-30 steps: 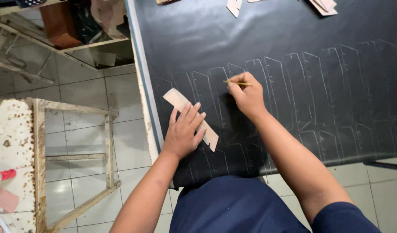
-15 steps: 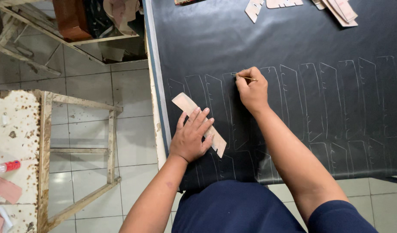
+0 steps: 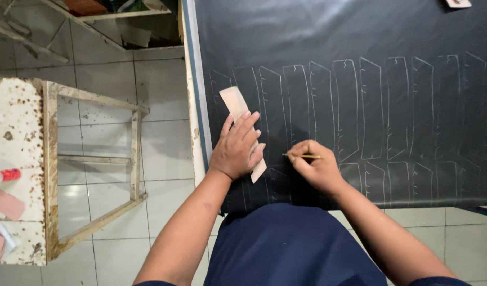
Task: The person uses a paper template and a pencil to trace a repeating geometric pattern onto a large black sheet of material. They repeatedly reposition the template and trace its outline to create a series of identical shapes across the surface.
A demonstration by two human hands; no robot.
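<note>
**Already Traced: Rows of Outlines on Dark Sheet**

Leftmost, the left hand (image 3: 237, 148) lies flat, fingers spread, pinning a pale elongated card template (image 3: 238, 108) on the black sheet material (image 3: 333, 32). Beside it, the right hand (image 3: 317, 169) pinches a thin yellow pencil (image 3: 302, 155). Many chalk outlines (image 3: 370, 106) are complete; the sheet above them remains unmarked.

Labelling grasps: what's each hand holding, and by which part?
Right hand pinches a thin yellow pencil at its rear end. Left hand grips nothing, pressing flat on the tan cardboard template strip, over its lower half.
</note>
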